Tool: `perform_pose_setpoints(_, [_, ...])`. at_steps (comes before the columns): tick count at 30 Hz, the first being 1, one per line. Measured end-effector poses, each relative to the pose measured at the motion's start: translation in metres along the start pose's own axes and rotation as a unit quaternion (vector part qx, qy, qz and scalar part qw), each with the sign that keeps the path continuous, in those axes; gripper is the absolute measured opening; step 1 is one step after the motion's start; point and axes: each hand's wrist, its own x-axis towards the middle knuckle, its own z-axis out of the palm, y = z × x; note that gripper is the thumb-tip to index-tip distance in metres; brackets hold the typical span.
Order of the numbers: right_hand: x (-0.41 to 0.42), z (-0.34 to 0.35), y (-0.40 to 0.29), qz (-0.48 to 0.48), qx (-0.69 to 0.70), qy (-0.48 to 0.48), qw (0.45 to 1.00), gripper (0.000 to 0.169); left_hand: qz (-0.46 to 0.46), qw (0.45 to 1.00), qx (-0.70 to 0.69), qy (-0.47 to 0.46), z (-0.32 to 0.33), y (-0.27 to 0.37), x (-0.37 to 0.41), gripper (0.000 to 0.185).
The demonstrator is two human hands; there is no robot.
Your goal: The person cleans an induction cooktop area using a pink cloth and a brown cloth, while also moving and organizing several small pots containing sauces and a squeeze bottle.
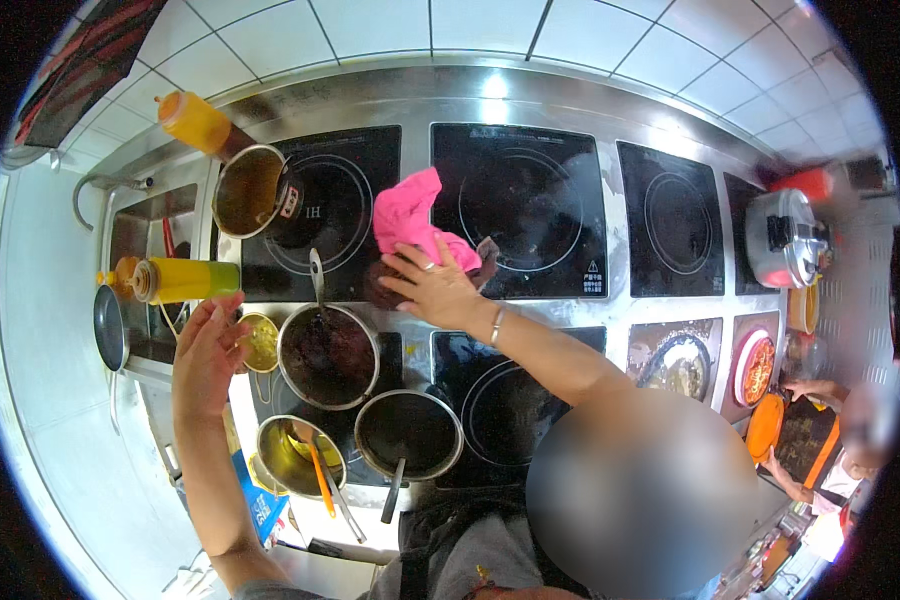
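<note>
My right hand (446,289) lies palm down over a bunched pink cloth (409,206), fingers spread, at the steel strip between two black induction hobs. Dark brown material (487,259) shows beside the cloth; I cannot tell what it is. My left hand (208,341) is raised at the left with its fingers apart and nothing in them. Its fingertips are by the green end of a yellow squeeze bottle (184,280); whether they touch is unclear. Just right of that hand are a small strainer of yellowish food (261,341) and a pot of dark sauce (330,356) with a ladle (316,274).
Nearer me stand a dark-lined pot (409,435) and a pot (300,454) holding an orange-handled utensil. Another pot (249,191) and a sauce bottle (202,124) are at back left, beside a sink (154,206). A pressure cooker (784,236) and another person (844,457) are right.
</note>
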Motion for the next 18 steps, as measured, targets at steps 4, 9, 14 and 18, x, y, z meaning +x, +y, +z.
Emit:
perform_pose_setpoints(4, [-0.048,-0.01,0.03,0.074,-0.078,0.021,0.994,0.05,0.002,1.0,-0.024,-0.009,-0.016,-0.003,-0.004,0.019])
perform_pose_setpoints(9, [-0.069,-0.05,0.098,0.1,0.001,0.117,0.988,0.03,-0.019,0.998,-0.051,-0.011,-0.02,-0.013,0.002,0.018])
perform_pose_setpoints(14, [-0.085,-0.1,0.211,0.33,0.236,0.296,0.865,0.043,-0.002,0.999,-0.041,0.016,-0.014,-0.011,0.0,0.021])
perform_pose_setpoints(18, [-0.084,-0.124,0.238,0.337,-0.12,0.217,0.908,0.047,0.0,0.999,-0.049,0.014,-0.021,-0.014,0.005,0.021])
